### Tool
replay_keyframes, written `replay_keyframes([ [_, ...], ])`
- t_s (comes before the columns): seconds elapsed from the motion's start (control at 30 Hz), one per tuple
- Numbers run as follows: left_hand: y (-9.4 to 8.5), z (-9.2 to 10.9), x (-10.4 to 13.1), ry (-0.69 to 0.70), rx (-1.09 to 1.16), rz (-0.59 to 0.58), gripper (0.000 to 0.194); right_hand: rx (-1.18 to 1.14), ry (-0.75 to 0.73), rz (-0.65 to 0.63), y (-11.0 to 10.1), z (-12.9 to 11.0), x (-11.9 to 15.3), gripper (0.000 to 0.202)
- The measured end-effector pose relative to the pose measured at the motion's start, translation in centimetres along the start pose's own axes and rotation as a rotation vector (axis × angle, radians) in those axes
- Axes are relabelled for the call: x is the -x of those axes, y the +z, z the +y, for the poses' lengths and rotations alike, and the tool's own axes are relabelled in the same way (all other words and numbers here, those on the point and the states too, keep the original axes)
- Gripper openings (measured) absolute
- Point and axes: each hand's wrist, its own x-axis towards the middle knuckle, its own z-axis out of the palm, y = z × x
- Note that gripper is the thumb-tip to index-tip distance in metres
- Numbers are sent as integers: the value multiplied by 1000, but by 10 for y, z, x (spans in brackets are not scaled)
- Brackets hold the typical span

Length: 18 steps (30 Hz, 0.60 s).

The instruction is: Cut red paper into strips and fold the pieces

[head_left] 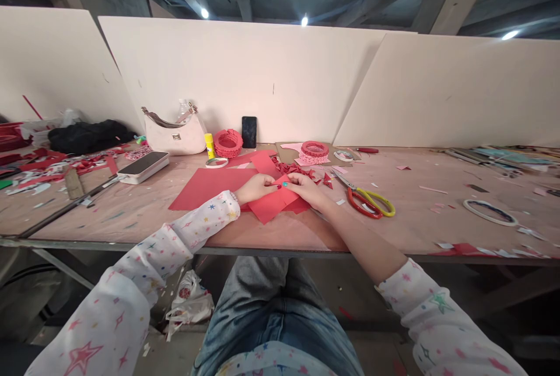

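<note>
Both hands hold one piece of red paper (268,208) just above the table's front part. My left hand (259,187) pinches its upper left side, thumb on top. My right hand (301,188) grips the upper right side, its thumb close to the left one. Under and beside the piece lies a larger red sheet (205,185). Behind my hands sits a pile of small folded red paper pieces (297,171). To the right of my right hand, scissors (367,200) with a red and a yellow handle lie with their blades toward the pile.
Along the board stand a handbag (174,134), a yellow glue stick (209,146), red paper rings (228,143), a black phone (249,132) and stacked red and pink rings (314,151). A white case (143,167) lies left, a tape roll (490,213) right. Paper scraps litter the table (415,189).
</note>
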Motion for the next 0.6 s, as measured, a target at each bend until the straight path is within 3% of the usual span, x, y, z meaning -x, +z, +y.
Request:
replay_keyframes([
  [0.6, 2, 5, 0, 10, 2, -34, 42, 47, -98, 142, 2, 5, -7, 14],
])
